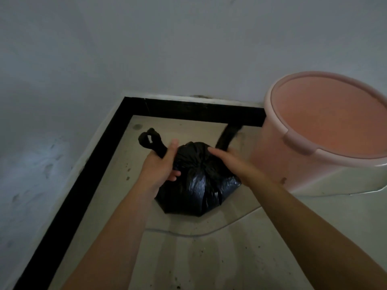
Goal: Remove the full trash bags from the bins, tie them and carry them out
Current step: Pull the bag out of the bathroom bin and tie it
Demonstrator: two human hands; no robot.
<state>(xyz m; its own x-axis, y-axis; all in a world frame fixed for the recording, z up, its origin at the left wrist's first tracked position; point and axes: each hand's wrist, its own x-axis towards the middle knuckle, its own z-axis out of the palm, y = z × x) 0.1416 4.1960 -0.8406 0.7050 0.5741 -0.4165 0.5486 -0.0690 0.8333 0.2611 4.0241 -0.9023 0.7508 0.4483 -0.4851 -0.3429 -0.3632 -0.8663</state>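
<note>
A full black trash bag [196, 181] sits on the tiled floor in a room corner. Two twisted handle strips stick out from its top. My left hand [161, 164] grips the left strip [149, 141], which ends in a loop pointing up and left. My right hand [225, 159] holds the right strip [227, 136], which stretches toward the far wall. Both hands are at the bag's top, apart from each other. The pink bin [326, 130] stands empty and tilted to the right of the bag.
White walls meet in the corner behind the bag, edged by a black skirting strip [188, 110]. The pale floor tiles [209, 258] carry specks of dirt. The pink bin rests on a white base [345, 181] at the right.
</note>
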